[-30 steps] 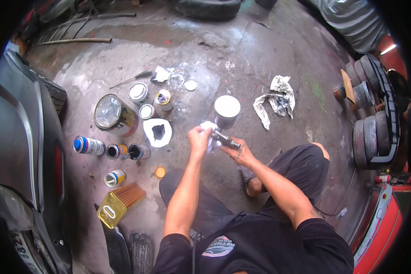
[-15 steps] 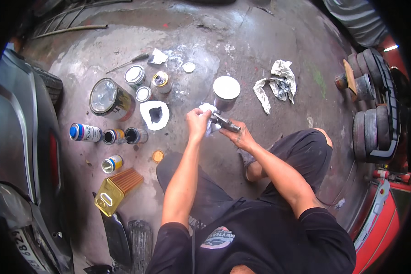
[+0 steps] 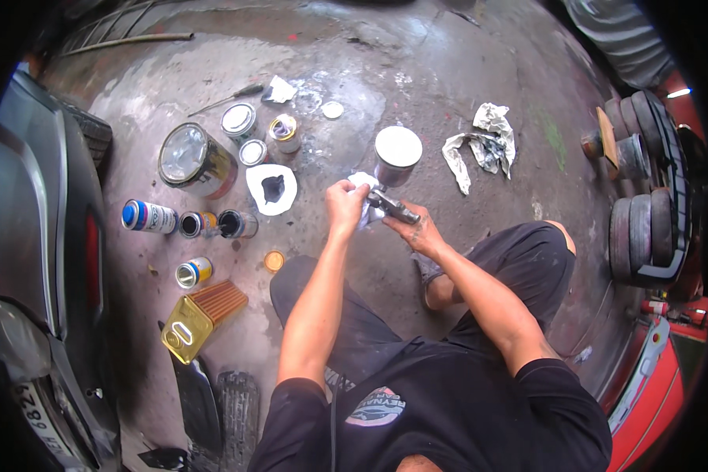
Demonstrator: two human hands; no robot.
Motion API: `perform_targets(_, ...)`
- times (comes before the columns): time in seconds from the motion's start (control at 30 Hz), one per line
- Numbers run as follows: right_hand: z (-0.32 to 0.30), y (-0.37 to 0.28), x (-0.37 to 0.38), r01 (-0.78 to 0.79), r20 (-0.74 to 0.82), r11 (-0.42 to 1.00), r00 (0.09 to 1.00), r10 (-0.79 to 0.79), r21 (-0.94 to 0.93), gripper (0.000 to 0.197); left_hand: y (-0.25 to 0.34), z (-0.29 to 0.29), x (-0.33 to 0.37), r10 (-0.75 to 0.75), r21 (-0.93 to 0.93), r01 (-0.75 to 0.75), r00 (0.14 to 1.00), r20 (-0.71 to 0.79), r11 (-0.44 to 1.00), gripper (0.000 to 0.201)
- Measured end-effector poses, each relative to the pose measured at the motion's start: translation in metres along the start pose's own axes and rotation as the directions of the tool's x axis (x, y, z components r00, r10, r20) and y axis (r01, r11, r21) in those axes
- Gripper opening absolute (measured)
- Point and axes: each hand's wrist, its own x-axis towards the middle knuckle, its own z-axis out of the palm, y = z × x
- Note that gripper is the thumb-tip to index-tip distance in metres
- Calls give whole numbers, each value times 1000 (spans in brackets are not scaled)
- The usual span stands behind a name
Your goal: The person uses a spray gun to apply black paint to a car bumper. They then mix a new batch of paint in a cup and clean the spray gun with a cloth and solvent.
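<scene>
My right hand (image 3: 418,230) is closed around a metal spray gun (image 3: 397,208), held low in front of my knees. Beyond the gun's body sits its paint cup (image 3: 398,149), topped by a round white lid. My left hand (image 3: 344,208) pinches a crumpled white cloth (image 3: 362,180), which may be paper, against the front of the gun. Part of the cloth hangs below the gun, between my hands. The trigger and the fingertips behind the gun are hidden.
Left of my hands stand a large paint can (image 3: 197,161), several smaller cans, a white sheet with a dark centre (image 3: 273,189) and a yellow rectangular tin (image 3: 189,326). Crumpled paper (image 3: 486,147) lies to the right. A car (image 3: 35,212) borders the left; tires (image 3: 639,232) stand at right.
The view has shifted slightly, so floor items sit a little differently in it. Both hands keep their hold on the spray gun and cloth, with barely any movement.
</scene>
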Motion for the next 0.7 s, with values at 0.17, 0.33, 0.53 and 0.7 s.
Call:
perform_targets(0.17,0,1,1,-23,10,999,1000,23,-24,30,3,-2,-2,-22,-10,22,999,26,1000,37)
perform_targets(0.33,3,-2,2,19,20,999,1000,-18,-33,30,-2,-4,0,36,-5,-36,999,-26,999,33)
perform_targets(0.53,2,-2,2,26,29,999,999,-25,-22,30,1,-4,-2,46,-29,-47,999,-13,998,33)
perform_targets(0.7,2,-1,0,34,17,999,999,-34,-1,32,-4,-2,1,6,-6,-6,1000,20,1000,35)
